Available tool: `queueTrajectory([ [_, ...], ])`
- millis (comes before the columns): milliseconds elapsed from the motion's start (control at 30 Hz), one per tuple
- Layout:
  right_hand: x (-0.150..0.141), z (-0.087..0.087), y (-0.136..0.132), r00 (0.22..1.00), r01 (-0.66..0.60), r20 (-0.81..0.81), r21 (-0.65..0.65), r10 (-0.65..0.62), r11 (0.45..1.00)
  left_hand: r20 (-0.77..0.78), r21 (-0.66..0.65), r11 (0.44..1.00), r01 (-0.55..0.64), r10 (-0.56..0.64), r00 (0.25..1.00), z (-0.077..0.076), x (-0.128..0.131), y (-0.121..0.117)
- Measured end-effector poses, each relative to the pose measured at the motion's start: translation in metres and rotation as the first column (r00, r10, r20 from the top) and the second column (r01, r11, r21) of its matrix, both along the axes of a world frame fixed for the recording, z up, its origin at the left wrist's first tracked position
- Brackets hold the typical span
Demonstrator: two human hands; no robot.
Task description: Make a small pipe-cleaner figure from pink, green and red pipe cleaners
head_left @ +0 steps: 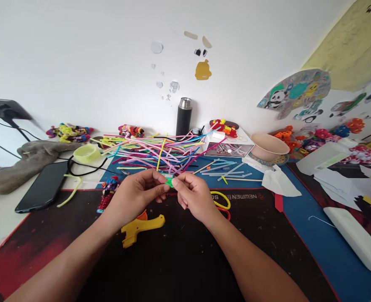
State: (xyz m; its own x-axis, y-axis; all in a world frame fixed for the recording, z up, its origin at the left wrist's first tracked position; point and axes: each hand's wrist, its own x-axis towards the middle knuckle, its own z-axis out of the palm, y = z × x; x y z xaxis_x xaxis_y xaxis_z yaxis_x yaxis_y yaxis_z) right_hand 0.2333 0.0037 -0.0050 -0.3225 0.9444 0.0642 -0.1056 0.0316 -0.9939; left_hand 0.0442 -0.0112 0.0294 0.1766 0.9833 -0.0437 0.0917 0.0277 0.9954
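Both hands meet over the near edge of the pipe-cleaner pile, fingers closed around a small bright green pipe cleaner point(169, 182). My left hand point(143, 188) pinches it from the left between thumb and fingertips. From the right, my right hand point(194, 195) grips it with thumb and bent index finger. A yellow pipe cleaner point(160, 155) stands up just behind the left fingers; whether it joins the green one I cannot tell. Many coloured pipe cleaners point(135, 147) lie heaped behind the hands. Below them, a yellow glue gun point(141, 226) rests on the black mat point(179, 268).
At left are a phone point(42, 186), a pale green tape roll point(87, 154) and a sparkly figure point(108, 195). A black thermos point(184, 117) stands by the wall. Yellow-handled scissors point(225, 201) lie beyond my right wrist. Rightward are a beige bowl point(269, 147) and a clear bottle point(327, 157).
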Motion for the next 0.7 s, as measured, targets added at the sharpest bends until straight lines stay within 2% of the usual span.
queueTrajectory([
  [167, 0.002, -0.002, 0.002, 0.999, -0.044, 0.023, 0.006, 0.044, 0.999, 0.062, -0.053, 0.999, 0.008, -0.004, 0.998, 0.001, -0.002, 0.004],
  [300, 0.003, -0.006, 0.004, 0.997, -0.075, 0.018, 0.016, 0.075, 0.997, 0.052, -0.035, 0.999, 0.022, -0.020, 0.998, -0.002, -0.005, 0.008],
  [567, 0.005, -0.008, 0.005, 0.982, -0.191, -0.009, -0.024, 0.191, 0.981, -0.194, 0.153, 0.985, 0.080, -0.049, 0.980, -0.005, -0.014, 0.005],
  [700, 0.006, -0.007, 0.005, 0.967, -0.254, -0.042, -0.056, 0.252, 0.965, -0.249, 0.178, 0.975, 0.131, -0.085, 0.965, -0.006, -0.019, 0.006],
])
